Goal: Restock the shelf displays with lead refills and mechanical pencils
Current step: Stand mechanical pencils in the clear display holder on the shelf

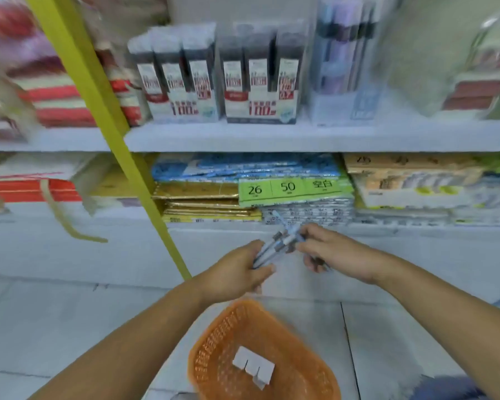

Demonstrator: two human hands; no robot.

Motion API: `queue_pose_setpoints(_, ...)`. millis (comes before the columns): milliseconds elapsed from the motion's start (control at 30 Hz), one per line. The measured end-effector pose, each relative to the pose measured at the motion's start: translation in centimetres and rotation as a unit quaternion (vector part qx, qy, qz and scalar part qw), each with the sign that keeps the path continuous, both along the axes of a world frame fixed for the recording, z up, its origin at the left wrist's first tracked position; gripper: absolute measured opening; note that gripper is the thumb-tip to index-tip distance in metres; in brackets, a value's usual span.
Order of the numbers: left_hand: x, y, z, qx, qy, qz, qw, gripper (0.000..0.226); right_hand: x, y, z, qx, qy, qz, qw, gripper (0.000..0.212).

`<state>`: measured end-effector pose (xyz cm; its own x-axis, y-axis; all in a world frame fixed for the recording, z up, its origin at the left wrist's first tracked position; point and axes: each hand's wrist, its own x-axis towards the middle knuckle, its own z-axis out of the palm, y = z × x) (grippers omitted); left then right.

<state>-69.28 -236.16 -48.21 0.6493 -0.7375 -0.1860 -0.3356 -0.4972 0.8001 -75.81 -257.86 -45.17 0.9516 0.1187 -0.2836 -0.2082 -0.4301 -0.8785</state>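
Orange plastic mesh is being seen nearest: a basket (300, 370) is being kept low beneath the arms, likely so that stock is within reach, and a few white packs (253, 365) are being carried in it. Above it, a bundle of mechanical pencils (274, 246) is being gripped by the left hand (237, 272), its fingers being curled round the barrels. The bundle's upper ends are being pinched by the fingertips of the right hand (332, 252), apparently so that the pencils are being squared up or one is being drawn out; which of the two cannot be told. Something dark seems to be tucked under that hand's lower fingers, but it is being hidden by blur. Behind the hands, flat packets are being stored in stacks on the lower shelf (98, 220), with a green label (289, 187) being displayed on one. Farthest, on the upper shelf (272, 137), lead refill boxes (260, 79) are being stood upright, faces outward. Just to their right a clear display holder (344, 62) is being used for upright pencils, and it is probably where the bundle is being taken.
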Motion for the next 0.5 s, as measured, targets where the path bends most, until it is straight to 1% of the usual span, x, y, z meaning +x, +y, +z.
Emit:
queue_pose_setpoints(67, -0.3, 0.0, 2.5, -0.068, 0.030, 0.048, 0.996, 0.015, -0.3, -0.2, 2.6, 0.054, -0.044, -0.036, 0.997, 0.020)
queue_pose_setpoints(133, -0.8, -0.4, 4.9, -0.142, 0.046, 0.096, 0.984, 0.007, -0.6, -0.6, 5.0, 0.087, -0.103, -0.056, 0.989, 0.021)
queue_pose_setpoints(200, -1.1, -1.3, 6.9, -0.215, 0.069, 0.136, 0.965, 0.009, -0.7, -1.2, 7.5, 0.123, -0.145, -0.087, 0.978, 0.022)
queue_pose_setpoints(267, -1.1, -2.2, 8.9, -0.290, 0.100, 0.183, 0.934, 0.013, -0.9, -1.9, 9.8, 0.154, -0.175, -0.100, 0.967, 0.024)
queue_pose_setpoints(333, -0.8, -3.1, 11.2, -0.349, 0.114, 0.217, 0.905, 0.023, -1.3, -2.4, 11.7, 0.143, -0.190, -0.093, 0.967, 0.022)
queue_pose_setpoints(400, -0.3, -4.1, 13.5, -0.381, 0.115, 0.229, 0.888, 0.030, -1.6, -2.5, 13.2, 0.091, -0.190, -0.077, 0.975, 0.017)
queue_pose_setpoints(433, 0.0, -4.6, 14.5, -0.391, 0.114, 0.228, 0.884, 0.030, -1.6, -2.5, 13.9, 0.071, -0.190, -0.071, 0.977, 0.013)
queue_pose_setpoints(500, 0.5, -5.6, 16.0, -0.401, 0.106, 0.229, 0.881, 0.023, -1.5, -2.7, 15.3, 0.058, -0.196, -0.080, 0.976, 0.007)
